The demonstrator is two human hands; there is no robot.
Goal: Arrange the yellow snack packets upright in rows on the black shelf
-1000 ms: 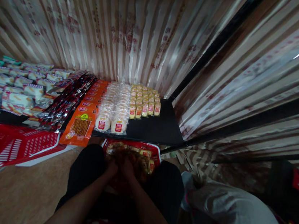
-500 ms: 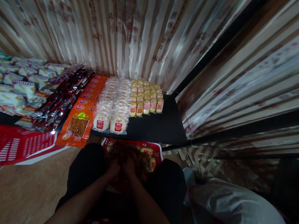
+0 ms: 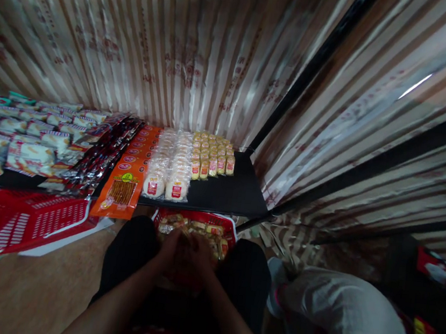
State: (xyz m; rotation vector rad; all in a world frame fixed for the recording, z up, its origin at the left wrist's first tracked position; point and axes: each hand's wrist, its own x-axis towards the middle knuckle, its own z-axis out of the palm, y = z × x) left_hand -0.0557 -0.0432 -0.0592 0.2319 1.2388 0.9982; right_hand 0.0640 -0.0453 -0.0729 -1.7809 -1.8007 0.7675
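Note:
A red basket (image 3: 222, 220) with a white rim sits between my knees, under the shelf's front edge, and holds many small yellow-wrapped snack packets (image 3: 214, 230). My left hand (image 3: 170, 244) and my right hand (image 3: 198, 251) are close together over the basket, with fingers curled inward. A yellowish packet seems to be between them, but dim light hides most of it. In front of me, small yellow packets (image 3: 213, 163) stand in rows on the black shelf (image 3: 227, 197). Left of these are two rows of round white packaged crackers (image 3: 177, 186).
An orange snack bag (image 3: 122, 190) juts over the shelf edge, beside dark red packets (image 3: 97, 160) and white bags (image 3: 31, 157). Another red basket (image 3: 29, 224) is on the floor at left. A person's grey-trousered leg (image 3: 355, 313) is at right. Black frame bars (image 3: 296, 100) and striped sheeting surround the shelf.
The view has shifted slightly, so the shelf's right end now appears further left and a little lower. My hands have risen slightly and drawn together, showing more of the packets in the basket.

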